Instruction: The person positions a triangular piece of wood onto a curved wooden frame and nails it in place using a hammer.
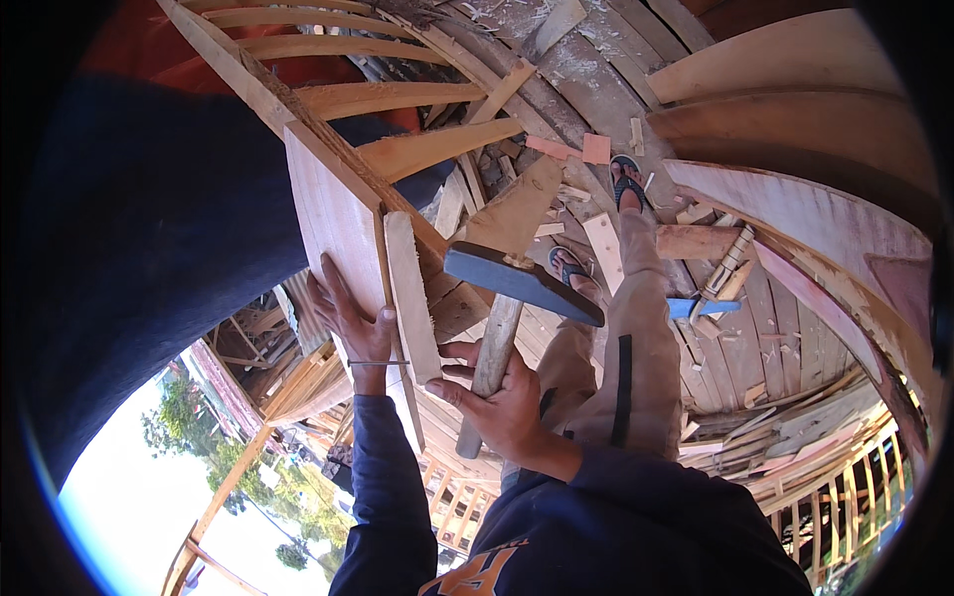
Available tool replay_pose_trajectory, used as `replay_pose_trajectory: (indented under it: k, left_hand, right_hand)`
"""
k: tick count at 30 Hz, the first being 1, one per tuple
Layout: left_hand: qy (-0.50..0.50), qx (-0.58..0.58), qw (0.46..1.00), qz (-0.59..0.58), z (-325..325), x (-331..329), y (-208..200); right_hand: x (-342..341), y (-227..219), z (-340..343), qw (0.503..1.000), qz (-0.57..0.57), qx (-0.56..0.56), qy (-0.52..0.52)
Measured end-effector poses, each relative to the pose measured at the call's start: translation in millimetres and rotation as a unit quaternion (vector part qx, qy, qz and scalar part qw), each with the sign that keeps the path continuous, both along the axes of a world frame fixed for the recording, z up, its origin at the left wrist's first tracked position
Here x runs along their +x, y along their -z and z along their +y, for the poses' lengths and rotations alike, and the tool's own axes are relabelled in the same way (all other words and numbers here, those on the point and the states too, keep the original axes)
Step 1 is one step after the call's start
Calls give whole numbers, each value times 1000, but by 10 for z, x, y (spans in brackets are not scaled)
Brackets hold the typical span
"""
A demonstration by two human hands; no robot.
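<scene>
My right hand [502,402] is closed around the wooden handle of a hammer [524,282]; its dark metal head points up and away from me. My left hand [350,316] lies with its fingers spread against the face of a pale pinkish plank [333,214], its thumb near the plank's edge. Beside that thumb, a short light wood strip [410,298] stands against the plank and the beam behind it. A long nail [378,363] shows just in front of my left wrist; where its point sits, I cannot make out.
Curved wooden ribs [427,149] rise at the upper left. More curved planks [815,209] bend along the right side. Offcuts and shavings litter the plank floor [785,328], near a blue-headed tool [704,308]. My sandalled feet stand among the scraps.
</scene>
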State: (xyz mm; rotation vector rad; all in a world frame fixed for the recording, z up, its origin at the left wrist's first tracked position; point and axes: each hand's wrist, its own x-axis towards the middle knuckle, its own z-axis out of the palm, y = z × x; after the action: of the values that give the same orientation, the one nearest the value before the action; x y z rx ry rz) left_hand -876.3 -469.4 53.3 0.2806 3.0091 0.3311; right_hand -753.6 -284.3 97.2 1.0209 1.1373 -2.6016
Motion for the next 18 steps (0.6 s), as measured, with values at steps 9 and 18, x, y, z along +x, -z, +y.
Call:
replay_pose_trajectory:
  k: [9,18]
  left_hand:
    - [-20,13,999,-22,30,22,-42]
    - [5,2,1000,-25,-41,17,-23]
  right_hand:
    - [99,124,-37,996,-26,5,84]
    - [36,45,51,997,-34,-49,58]
